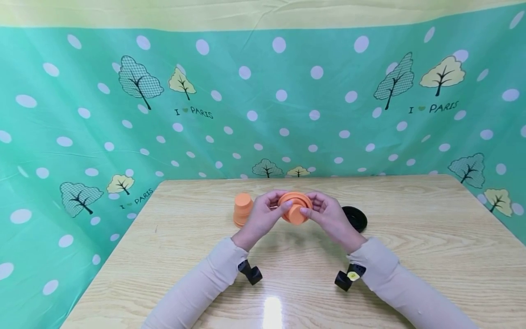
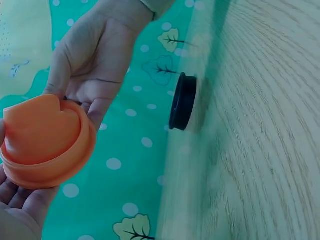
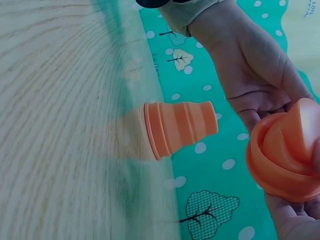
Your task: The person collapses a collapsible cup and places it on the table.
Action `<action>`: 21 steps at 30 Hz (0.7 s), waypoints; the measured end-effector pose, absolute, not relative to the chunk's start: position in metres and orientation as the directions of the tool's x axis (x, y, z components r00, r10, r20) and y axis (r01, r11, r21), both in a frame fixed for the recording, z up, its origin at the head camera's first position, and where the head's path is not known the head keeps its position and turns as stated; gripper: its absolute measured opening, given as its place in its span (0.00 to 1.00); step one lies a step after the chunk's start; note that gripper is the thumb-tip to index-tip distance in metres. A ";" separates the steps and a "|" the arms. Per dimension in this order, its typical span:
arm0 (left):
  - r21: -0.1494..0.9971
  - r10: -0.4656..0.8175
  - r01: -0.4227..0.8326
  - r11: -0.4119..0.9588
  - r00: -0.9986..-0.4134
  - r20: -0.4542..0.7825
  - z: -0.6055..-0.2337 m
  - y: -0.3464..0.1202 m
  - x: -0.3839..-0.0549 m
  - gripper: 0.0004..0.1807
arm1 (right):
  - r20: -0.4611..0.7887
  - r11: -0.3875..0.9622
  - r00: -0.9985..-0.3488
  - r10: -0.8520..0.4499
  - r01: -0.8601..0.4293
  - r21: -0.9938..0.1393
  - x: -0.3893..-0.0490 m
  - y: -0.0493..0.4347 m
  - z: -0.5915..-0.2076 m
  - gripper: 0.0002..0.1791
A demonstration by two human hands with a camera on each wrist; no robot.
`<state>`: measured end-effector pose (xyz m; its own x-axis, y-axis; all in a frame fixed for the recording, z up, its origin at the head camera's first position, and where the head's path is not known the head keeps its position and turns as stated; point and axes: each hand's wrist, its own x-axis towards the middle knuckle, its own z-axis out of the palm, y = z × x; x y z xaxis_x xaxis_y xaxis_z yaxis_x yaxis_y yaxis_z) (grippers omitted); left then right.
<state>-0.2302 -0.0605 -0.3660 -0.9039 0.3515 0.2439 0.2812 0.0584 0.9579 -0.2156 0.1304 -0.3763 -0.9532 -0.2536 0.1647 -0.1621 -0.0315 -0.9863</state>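
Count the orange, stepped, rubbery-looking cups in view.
2: a standing orange cup, wide end down on the pale wooden table beside the left hand, and a partly folded orange cup held by that hand and the right hand. Any nested inside would be hidden.

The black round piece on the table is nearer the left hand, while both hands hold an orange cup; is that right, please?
The side is wrong: the head view shows the black round piece nearer the right hand; the rest stands.

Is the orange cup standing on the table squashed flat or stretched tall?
Stretched tall: the orange cup rises in steps, narrowing toward the top.
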 end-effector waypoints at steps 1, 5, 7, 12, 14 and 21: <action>0.955 0.344 0.290 0.059 -0.904 0.253 -0.367 -0.060 -0.230 0.15 | 0.166 -0.031 -0.953 -0.253 -0.163 -0.986 -0.216 0.130 -0.376 0.19; 0.950 0.320 0.304 0.073 -0.909 0.266 -0.368 -0.060 -0.231 0.14 | 0.166 -0.025 -0.955 -0.247 -0.165 -0.986 -0.215 0.130 -0.376 0.19; 0.951 0.311 0.299 0.079 -0.914 0.261 -0.368 -0.060 -0.231 0.14 | 0.164 -0.024 -0.955 -0.248 -0.163 -0.986 -0.215 0.130 -0.377 0.19; 0.952 0.301 0.294 0.083 -0.918 0.258 -0.368 -0.060 -0.232 0.13 | 0.161 -0.004 -0.952 -0.259 -0.166 -0.986 -0.215 0.131 -0.377 0.20; 0.954 0.306 0.290 0.069 -0.917 0.257 -0.369 -0.061 -0.232 0.14 | 0.158 -0.003 -0.950 -0.269 -0.163 -0.987 -0.215 0.131 -0.377 0.20; 0.962 0.346 0.269 0.037 -0.907 0.240 -0.370 -0.063 -0.232 0.18 | 0.135 0.002 -0.947 -0.292 -0.142 -0.990 -0.216 0.134 -0.375 0.20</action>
